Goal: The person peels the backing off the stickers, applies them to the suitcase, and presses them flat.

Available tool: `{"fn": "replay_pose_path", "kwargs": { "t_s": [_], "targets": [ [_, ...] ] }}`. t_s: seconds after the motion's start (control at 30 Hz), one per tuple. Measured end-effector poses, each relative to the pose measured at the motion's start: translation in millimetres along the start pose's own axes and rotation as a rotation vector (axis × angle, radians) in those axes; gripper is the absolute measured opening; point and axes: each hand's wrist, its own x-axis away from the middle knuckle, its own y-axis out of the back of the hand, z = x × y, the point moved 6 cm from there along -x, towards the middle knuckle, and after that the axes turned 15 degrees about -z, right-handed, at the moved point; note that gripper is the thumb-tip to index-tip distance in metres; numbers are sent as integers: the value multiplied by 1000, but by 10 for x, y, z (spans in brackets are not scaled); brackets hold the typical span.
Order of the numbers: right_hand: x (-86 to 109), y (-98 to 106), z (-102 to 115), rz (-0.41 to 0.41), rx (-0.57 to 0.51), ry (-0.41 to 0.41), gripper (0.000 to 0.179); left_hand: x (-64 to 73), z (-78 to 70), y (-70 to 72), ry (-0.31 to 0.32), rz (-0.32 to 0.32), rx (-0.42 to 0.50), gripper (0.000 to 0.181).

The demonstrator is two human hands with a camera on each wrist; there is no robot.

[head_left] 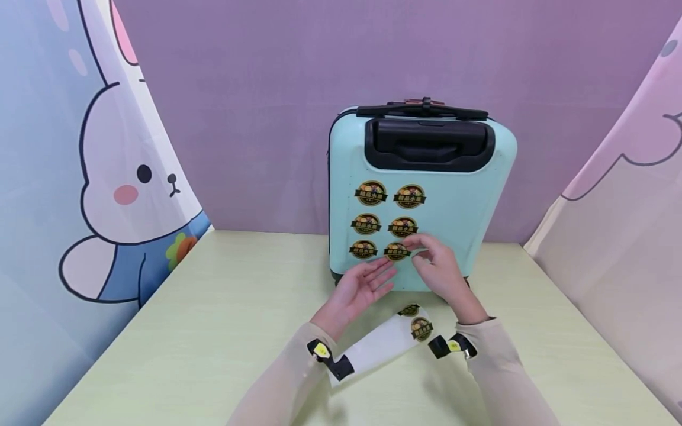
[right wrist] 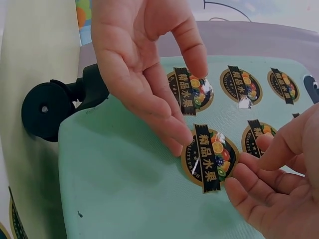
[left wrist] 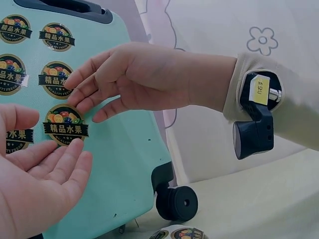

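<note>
A mint-green suitcase (head_left: pixel 453 219) stands upright, with several round black-and-gold fruit stickers on its face in two columns. The lowest sticker of the right column (head_left: pixel 396 252) lies between both hands. My left hand (head_left: pixel 361 290) is palm up below it, fingers extended, fingertips at its lower edge in the left wrist view. From the right comes my right hand (head_left: pixel 439 266), fingers loosely bent beside the sticker's upper right edge. Neither hand grips it; in the right wrist view the sticker (right wrist: pixel 209 158) looks flat against the shell. Whether the right fingertips touch it is hard to tell.
A white backing sheet (head_left: pixel 378 346) with two stickers at its far end lies on the pale table (head_left: pixel 256 296), below the forearms. Black wheels (left wrist: pixel 177 203) support the suitcase. Behind it hangs a purple backdrop (head_left: pixel 256 118), with cartoon-printed cloth on both sides.
</note>
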Motion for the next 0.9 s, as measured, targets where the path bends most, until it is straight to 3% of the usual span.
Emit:
{"fn": "replay_pose_path", "kwargs": {
  "t_s": [0.9],
  "targets": [
    [23,92,-60,-99,-27,56,33,18,-9,17,-6,1,-35,49]
  ]
}}
